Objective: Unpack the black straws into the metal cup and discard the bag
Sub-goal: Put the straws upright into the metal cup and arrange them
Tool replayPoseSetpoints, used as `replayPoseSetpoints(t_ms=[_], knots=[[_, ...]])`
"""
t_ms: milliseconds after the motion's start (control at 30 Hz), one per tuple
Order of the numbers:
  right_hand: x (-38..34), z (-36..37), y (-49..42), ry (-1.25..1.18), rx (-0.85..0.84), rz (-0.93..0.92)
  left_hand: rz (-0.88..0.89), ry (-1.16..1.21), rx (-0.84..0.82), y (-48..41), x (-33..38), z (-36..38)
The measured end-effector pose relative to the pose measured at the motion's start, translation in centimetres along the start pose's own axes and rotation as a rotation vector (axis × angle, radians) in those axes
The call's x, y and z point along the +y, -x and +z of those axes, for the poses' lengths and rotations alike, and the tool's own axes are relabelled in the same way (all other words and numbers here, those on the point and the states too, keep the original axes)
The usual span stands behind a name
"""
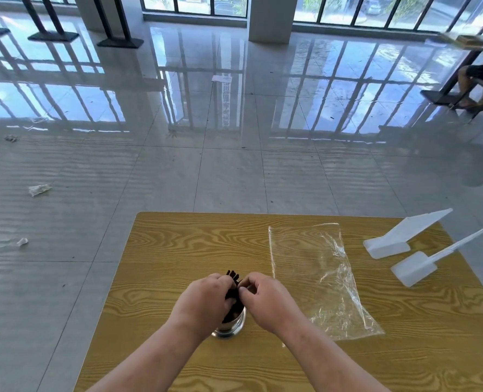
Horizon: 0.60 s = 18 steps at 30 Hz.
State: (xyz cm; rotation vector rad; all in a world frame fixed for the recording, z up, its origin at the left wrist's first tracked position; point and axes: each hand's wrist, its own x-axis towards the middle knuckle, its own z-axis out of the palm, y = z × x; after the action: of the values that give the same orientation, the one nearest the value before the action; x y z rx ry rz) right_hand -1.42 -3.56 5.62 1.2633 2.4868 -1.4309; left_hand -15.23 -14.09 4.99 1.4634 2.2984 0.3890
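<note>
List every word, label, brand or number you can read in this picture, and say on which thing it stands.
None can be read.
Paper on the floor: too far to tell whether it bears print.
Column of characters reflected in the floor: too blurred.
Clear bag, metal cup, white plastic pieces: no print visible.

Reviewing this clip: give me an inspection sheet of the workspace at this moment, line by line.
Surface: wooden table, wood-grain top.
Job's things: black straws stand in the metal cup; the clear plastic bag lies flat and empty to the right, not yet discarded.
Clutter: two white plastic pieces at the table's right edge.
Grippers: left hand wrapped around the straws; right hand with its fingers at the bundle.
Cables: nothing seen.
Surroundings: glossy tiled floor with paper scraps; a seated person's legs far right.
</note>
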Motion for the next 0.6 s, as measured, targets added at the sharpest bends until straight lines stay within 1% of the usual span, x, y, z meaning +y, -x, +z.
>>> replayPoseSetpoints(t_ms=[267,600], knots=[[0.1,-0.2,0.4,-0.048,0.036,-0.015,0.018,0.013,0.020,0.1,-0.4,-1.1],[-0.2,-0.3,0.6,-0.013,0.066,-0.009,-0.005,-0.002,0.025,0.2,0.1,-2.3]])
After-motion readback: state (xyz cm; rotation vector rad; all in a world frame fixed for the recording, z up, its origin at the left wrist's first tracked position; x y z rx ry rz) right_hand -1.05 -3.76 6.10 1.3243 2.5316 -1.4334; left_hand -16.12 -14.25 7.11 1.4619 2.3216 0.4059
